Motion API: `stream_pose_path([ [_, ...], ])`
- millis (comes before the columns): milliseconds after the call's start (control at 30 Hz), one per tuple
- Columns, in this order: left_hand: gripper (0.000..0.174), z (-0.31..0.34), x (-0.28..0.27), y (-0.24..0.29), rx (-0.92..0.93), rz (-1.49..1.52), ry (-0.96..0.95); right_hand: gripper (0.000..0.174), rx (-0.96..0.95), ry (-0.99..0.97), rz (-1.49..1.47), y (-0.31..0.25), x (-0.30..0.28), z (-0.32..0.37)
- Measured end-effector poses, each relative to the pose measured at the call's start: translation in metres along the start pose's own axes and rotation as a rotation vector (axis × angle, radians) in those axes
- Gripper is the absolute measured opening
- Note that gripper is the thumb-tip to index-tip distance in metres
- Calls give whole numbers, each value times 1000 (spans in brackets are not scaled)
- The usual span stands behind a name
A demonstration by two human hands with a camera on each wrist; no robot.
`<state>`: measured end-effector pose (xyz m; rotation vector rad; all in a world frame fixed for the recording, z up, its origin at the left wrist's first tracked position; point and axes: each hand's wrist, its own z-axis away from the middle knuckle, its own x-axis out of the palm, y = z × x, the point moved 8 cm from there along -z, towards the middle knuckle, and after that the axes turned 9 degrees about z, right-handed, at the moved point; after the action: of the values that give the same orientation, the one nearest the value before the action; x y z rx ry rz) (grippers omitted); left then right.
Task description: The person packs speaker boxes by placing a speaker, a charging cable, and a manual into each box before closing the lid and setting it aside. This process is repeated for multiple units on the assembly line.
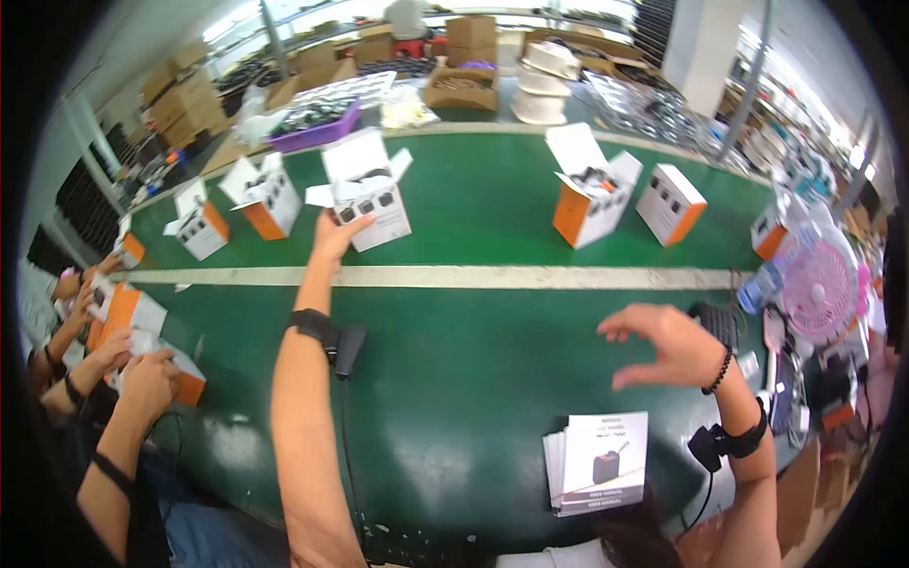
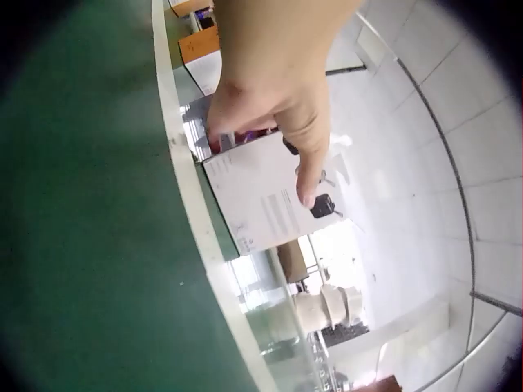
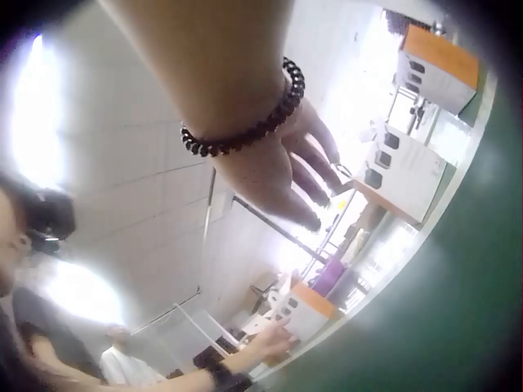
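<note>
we find the green worktop crossed from its left edge to its right edge by a pale strip. the item under handling, an open white and orange box, sits beyond that strip, left of centre toward the far edge, flaps raised and dark contents visible at its mouth. toward the far left corner we count a second open box and, nearer the left edge, a third open box. right of centre on the same far half we record an open carton with its lid up, and just beside it a closed carton.

we observe the left hand gripping the open white and orange box at its side nearer the left edge: the thumb lies across the printed face, the fingers bend behind that side, partly hidden. we observe the right hand relaxed and well open, thumb apart from loosely bent fingers; it holds nothing and is raised over the near half, toward the right edge.

we note stacked booklets near the worktop's near edge, right of centre, a printed cover uppermost. on the right wrist we note a dark beaded bracelet.
</note>
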<state>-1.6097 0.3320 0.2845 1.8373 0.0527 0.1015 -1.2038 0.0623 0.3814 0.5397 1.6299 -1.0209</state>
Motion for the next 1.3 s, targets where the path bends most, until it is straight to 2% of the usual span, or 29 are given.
stream_pose_path([
  [33,60,5,13,4,-77,-24,-59,61,-77,-56,-6,-8,12,17],
  [67,58,16,29,17,-55,-39,-80,65,-29,-129,-5,-6,30,32],
  [133,62,35,58,24,21,-27,-141,51,3,-166,-128,-1,49,48],
  [167,63,60,81,40,-10,-38,-194,45,10,-180,-204,3,61,52],
  [233,66,108,122,62,38,0,-287,39,87,-200,-345,11,70,55],
  [267,67,130,144,75,149,4,-388,34,149,-228,-478,15,74,57],
  [300,68,152,165,79,101,67,-495,28,141,-210,-503,14,74,55],
  [367,68,187,188,87,84,57,-520,25,82,-224,-459,10,72,51],
  [433,67,215,198,90,100,5,-454,20,26,-217,-418,0,63,46],
  [500,68,228,197,94,126,-78,-468,16,-203,75,-198,-17,36,46],
  [567,70,231,185,88,136,-211,-517,14,-65,387,-208,-10,-8,49],
  [600,66,232,170,102,151,-332,-441,15,-42,491,-393,-1,-24,53],
  [633,45,235,160,132,228,-449,-401,16,9,465,-600,-5,-35,54],
  [700,24,236,139,161,188,-772,-425,16,-27,405,-746,-18,-39,60],
  [767,16,243,128,195,83,-369,-326,16,-138,297,-776,-40,-32,55],
  [800,30,252,135,199,-17,-121,-481,14,-265,320,-769,-50,-30,50],
  [867,59,284,178,205,-219,351,-753,13,-395,354,-735,-72,-34,37],
  [900,65,305,194,198,-249,348,-997,12,-519,397,-699,-87,-39,34],
  [933,71,320,207,196,-301,417,-1068,9,-479,421,-710,-89,-39,31],
  [967,66,329,216,193,-405,474,-1025,9,-493,415,-710,-91,-39,29],
  [1033,45,328,217,191,-357,302,-953,8,-487,480,-473,-95,-43,30],
  [1067,45,326,217,190,-349,302,-947,14,-396,414,-516,-93,-41,30],
  [1100,36,318,212,182,-360,270,-849,14,-406,409,-513,-100,-43,30],
  [1133,27,311,199,177,-372,240,-751,17,-289,391,-681,-101,-41,23],
  [1167,27,309,203,172,-368,240,-743,21,-168,370,-847,-92,-39,19],
  [1200,24,302,202,173,-247,191,-683,28,-149,350,-715,-95,-42,17],
  [1233,22,296,200,180,-129,141,-623,28,-153,350,-715,-93,-42,13],
  [1267,30,295,203,180,-106,-56,-697,29,-154,349,-498,-93,-39,9],
  [1300,30,290,203,180,-104,-56,-697,31,-152,346,-281,-93,-38,6],
])
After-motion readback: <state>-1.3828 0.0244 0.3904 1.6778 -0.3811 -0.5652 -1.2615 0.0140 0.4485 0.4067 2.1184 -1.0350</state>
